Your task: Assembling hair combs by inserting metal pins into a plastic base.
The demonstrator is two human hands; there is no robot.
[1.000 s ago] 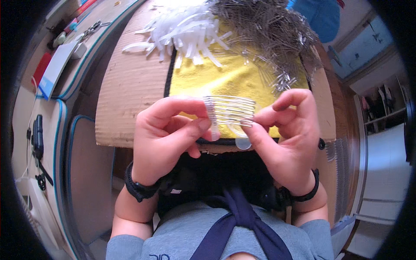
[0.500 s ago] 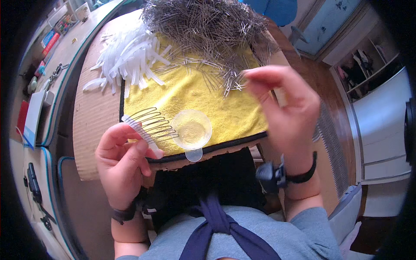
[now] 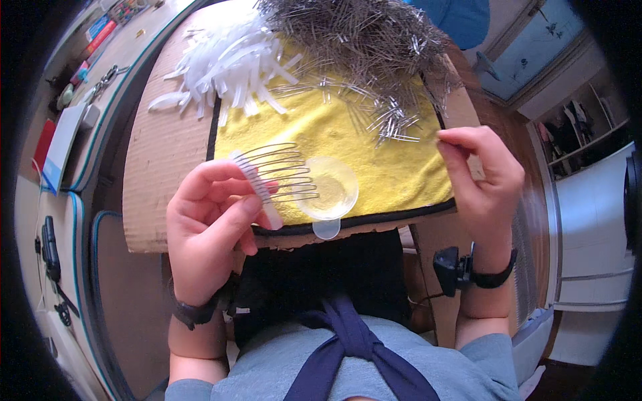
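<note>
My left hand (image 3: 212,224) pinches a translucent white plastic strip (image 3: 257,190) between thumb and fingers. Several thin U-shaped metal pins (image 3: 284,172) run through the strip in a row, their rounded ends pointing right. Beneath those ends lies a small clear round dish with a tab (image 3: 334,190), near the front edge of the yellow cloth (image 3: 388,170). My right hand (image 3: 485,174) is raised over the cloth's right edge, thumb and forefinger pressed together; what they hold, if anything, is too small to make out. Nearest to it are loose metal pins (image 3: 394,123) spilling from the big pile.
A large heap of metal pins (image 3: 361,40) covers the far part of the cloth. Left of it, white plastic strips (image 3: 231,60) lie piled over the cardboard (image 3: 160,147). A desk with odds and ends (image 3: 127,57) stands at the left.
My right hand has drawn back to the right, away from the loose pins. The left hand still holds the strip with its pins. The whole view has shifted a little.
</note>
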